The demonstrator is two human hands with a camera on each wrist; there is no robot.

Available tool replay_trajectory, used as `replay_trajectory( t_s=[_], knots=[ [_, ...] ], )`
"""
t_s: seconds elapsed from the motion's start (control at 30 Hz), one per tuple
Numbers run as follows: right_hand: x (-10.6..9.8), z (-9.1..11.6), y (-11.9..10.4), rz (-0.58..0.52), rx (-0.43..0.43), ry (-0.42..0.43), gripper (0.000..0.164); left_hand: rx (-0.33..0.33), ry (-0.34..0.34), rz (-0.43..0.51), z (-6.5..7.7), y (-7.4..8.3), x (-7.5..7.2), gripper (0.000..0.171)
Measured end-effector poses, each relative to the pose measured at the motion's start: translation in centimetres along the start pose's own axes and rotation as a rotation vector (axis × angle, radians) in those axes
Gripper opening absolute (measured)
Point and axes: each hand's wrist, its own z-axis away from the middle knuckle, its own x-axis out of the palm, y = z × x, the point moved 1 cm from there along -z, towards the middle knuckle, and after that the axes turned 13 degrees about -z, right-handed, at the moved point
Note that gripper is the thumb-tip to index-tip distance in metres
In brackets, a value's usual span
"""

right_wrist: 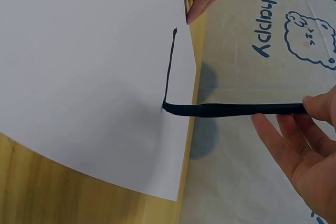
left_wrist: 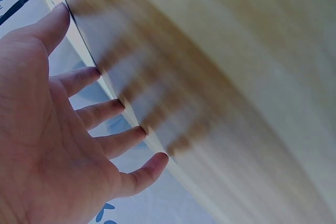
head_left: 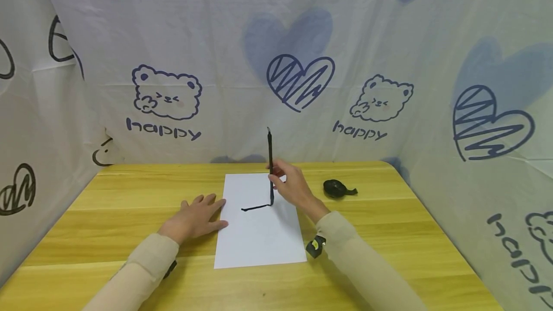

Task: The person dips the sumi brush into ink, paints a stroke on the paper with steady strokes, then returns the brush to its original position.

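A black ink brush (head_left: 270,157) stands nearly upright in my right hand (head_left: 294,185), pinched between thumb and fingers around its handle. Its bent dark tip (right_wrist: 178,109) touches the white sheet of paper (head_left: 259,239), at the right end of a black ink line (head_left: 256,208). That line runs roughly sideways across the upper half of the sheet. Spread out, the fingers of my left hand (head_left: 194,220) rest at the paper's left edge, with the thumb and a fingertip touching it. In the left wrist view the left palm (left_wrist: 47,129) faces the camera and holds nothing.
To the right of the paper lies a small black round dish with a short handle (head_left: 337,188). The wooden table (head_left: 367,268) is bordered by white cloth (head_left: 233,124) printed with hearts and bears, behind it and on both sides.
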Motion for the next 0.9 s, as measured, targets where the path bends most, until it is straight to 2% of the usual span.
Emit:
replay_trajectory(
  t_s=[0.33,0.9],
  knots=[
    [0.11,0.00,-0.16,0.048,0.001,-0.008,0.017,0.006,-0.004,-0.006,0.08,-0.01,-0.23,0.077],
    [0.29,-0.20,-0.43,0.012,-0.021,-0.012,0.018,0.006,0.003,-0.013,0.06,-0.08,-0.07,0.077]
  ],
)
